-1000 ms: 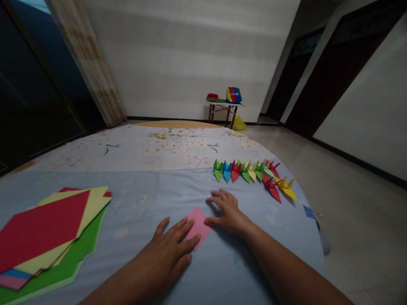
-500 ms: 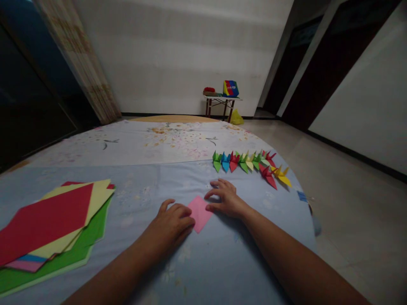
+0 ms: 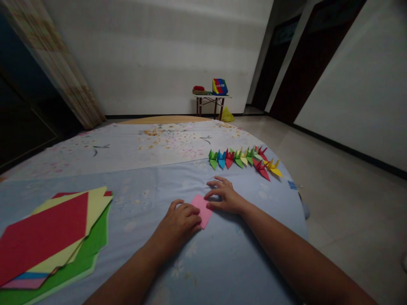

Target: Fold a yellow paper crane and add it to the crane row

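A small piece of folded pink paper (image 3: 204, 212) lies on the blue tablecloth between my hands, pointed at its near end. The curled fingers of my left hand (image 3: 184, 218) hold its left side and cover part of it. On the upper right edge, my right hand (image 3: 224, 197) holds the paper with the tips of thumb and index finger, which have a small gap between them. The other fingers of that hand are bent and a little spread above the cloth. Both wrists stay low over the table.
Several folded paper cranes (image 3: 229, 159) in green, blue, red and yellow stand in a row beyond my right hand. A stack of coloured paper sheets (image 3: 47, 237) lies at the left. A blue clip (image 3: 293, 185) sits at the table's right edge. A small side table (image 3: 211, 96) stands by the wall.
The view has turned slightly to the right. The pink paper now looks narrower, and my left hand has come a little closer to my right hand.
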